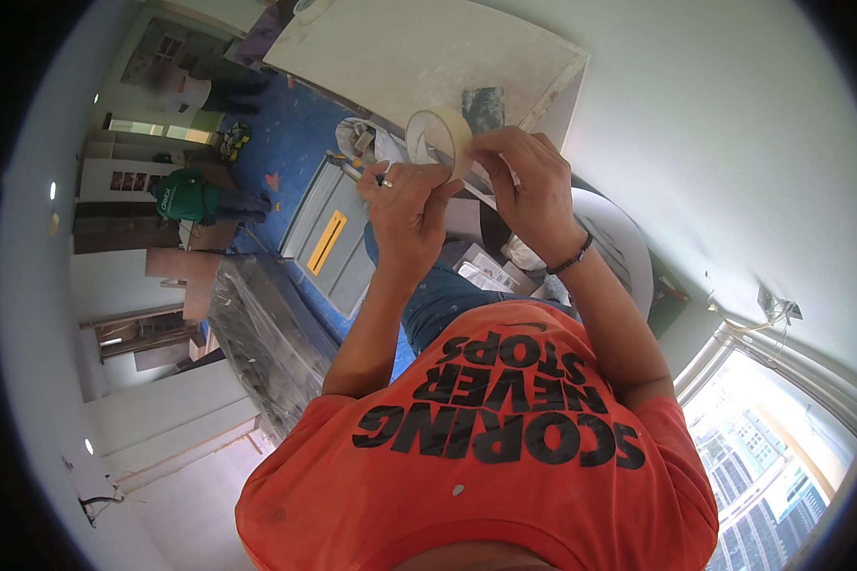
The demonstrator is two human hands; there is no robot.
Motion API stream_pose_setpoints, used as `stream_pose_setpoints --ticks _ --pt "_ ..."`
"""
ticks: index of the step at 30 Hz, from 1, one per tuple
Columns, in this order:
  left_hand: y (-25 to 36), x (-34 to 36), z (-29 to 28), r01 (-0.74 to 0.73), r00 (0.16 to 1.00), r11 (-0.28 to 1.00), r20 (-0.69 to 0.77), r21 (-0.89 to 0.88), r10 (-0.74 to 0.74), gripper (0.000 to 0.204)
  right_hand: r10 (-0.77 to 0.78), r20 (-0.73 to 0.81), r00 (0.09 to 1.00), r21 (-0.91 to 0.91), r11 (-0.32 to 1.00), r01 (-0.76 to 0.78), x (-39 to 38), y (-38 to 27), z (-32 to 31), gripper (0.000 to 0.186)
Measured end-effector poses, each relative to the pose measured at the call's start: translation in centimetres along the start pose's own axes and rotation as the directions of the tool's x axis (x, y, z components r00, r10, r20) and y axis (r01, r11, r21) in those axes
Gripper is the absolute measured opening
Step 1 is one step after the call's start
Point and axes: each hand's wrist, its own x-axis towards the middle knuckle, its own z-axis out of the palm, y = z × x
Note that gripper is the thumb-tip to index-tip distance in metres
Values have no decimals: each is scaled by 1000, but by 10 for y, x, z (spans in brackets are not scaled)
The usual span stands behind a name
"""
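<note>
A cream roll of masking tape [455, 143] is held up in front of my chest, its open ring tilted toward the left. My left hand [408, 214] grips the roll's lower edge between thumb and fingers. A slim tool with a metallic end [348, 169] sticks out on the left of that hand; its kind is unclear. My right hand [535, 195], a dark bead bracelet on its wrist, has thumb and forefinger pinched at the roll's outer right side. Whether a loose tape end lies between those fingertips is hidden.
Beyond the hands stands a large pale, dusty board [400, 57]. Below lie a grey panel with a yellow strip [326, 243], a white bag [376, 143] and a grey-white rounded tub [619, 238]. Plastic-wrapped goods [267, 328] stand left. Two people work farther off on blue floor covering [267, 143].
</note>
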Motion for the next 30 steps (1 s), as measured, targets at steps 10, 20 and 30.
stream_pose_setpoints --ticks 10,20,30 --pt "2 3 4 29 1000 999 9 -24 -29 15 -17 -50 999 -27 1000 15 -2 2 -2 19" --pt "1 3 4 46 999 999 28 -23 -45 15 45 -125 991 66 997 -37 -4 2 3 17" --pt "2 6 6 81 996 995 40 -63 -78 13 14 -39 999 14 1000 -13 -1 8 -4 17"
